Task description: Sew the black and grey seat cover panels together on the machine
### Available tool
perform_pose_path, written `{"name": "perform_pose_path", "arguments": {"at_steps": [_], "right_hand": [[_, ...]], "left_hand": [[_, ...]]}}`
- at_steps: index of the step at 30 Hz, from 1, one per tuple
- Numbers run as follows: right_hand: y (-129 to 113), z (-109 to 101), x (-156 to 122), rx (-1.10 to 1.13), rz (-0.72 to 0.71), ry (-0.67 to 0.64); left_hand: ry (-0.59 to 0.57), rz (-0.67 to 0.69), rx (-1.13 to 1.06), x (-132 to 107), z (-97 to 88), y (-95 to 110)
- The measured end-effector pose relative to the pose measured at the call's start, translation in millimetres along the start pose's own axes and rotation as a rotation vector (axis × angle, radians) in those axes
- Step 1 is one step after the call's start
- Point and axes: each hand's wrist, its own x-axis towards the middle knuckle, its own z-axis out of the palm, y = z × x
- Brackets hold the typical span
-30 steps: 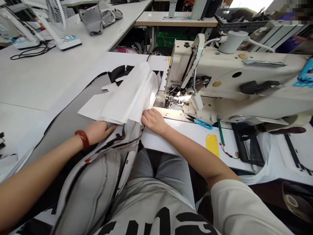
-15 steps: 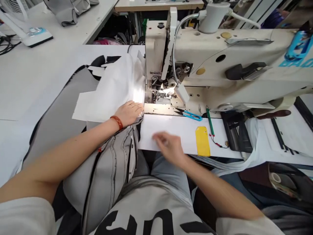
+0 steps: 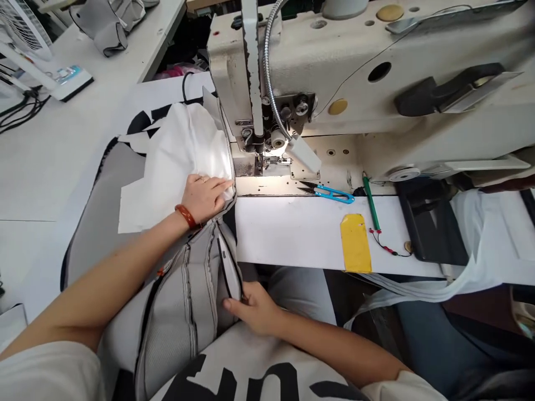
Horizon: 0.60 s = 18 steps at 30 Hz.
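A large grey fabric piece (image 3: 173,314) with stitched seams and dark edging lies across my lap and up onto the table. Over its far part is a white fabric sheet (image 3: 175,147). My left hand (image 3: 204,197), with an orange-brown bracelet, rests on the white sheet near its right edge, fingers stretched out. Lower down, my right hand (image 3: 257,309) pinches the right-hand edge of the grey fabric, thumb on top. The sewing machine's needle area (image 3: 259,161) is lit, just right of the fabric edge.
The sewing machine (image 3: 355,67) fills the upper right. Blue thread snips (image 3: 334,194), a green pencil-like tool (image 3: 371,203), a yellow card (image 3: 355,243) and a black tray (image 3: 434,234) lie in front of it. White strips (image 3: 472,250) hang over the table edge. A fan (image 3: 25,28) stands at left.
My right hand has moved down and left from above the table front and has taken hold of the grey fabric edge. My left hand stays on the white sheet. The view has shifted closer.
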Motion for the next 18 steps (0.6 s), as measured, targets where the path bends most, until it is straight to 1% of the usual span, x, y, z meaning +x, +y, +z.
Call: {"name": "perform_pose_path", "arguments": {"at_steps": [2,4,6,7,9,12,14,16,18], "right_hand": [[-2,-2,-18,-0.048,-0.022,-0.029],[-1,-4,-32,-0.051,-0.018,-0.028],[0,-6,-36,-0.046,-0.011,0.015],[1,-7,-34,-0.037,-0.011,0.063],[-1,-6,-20,0.003,-0.010,0.195],[-7,-1,12,0.097,0.000,0.380],[-10,3,26,0.153,-0.008,0.461],[-7,7,29,0.171,-0.021,0.487],[0,8,22,0.135,-0.009,0.459]], "left_hand": [[0.013,-0.005,-0.009,-9,4.5,11],[0.046,0.019,-0.023,-9,10.0,27],[0.093,0.043,-0.040,2,15.2,39],[0.110,0.053,-0.047,12,17.7,42],[0.149,0.069,-0.044,37,22.7,39],[0.204,0.094,-0.028,80,30.1,22],[0.196,0.102,-0.026,100,32.8,12],[0.158,0.105,-0.014,105,31.8,11],[0.108,0.122,0.022,96,26.5,17]]}}
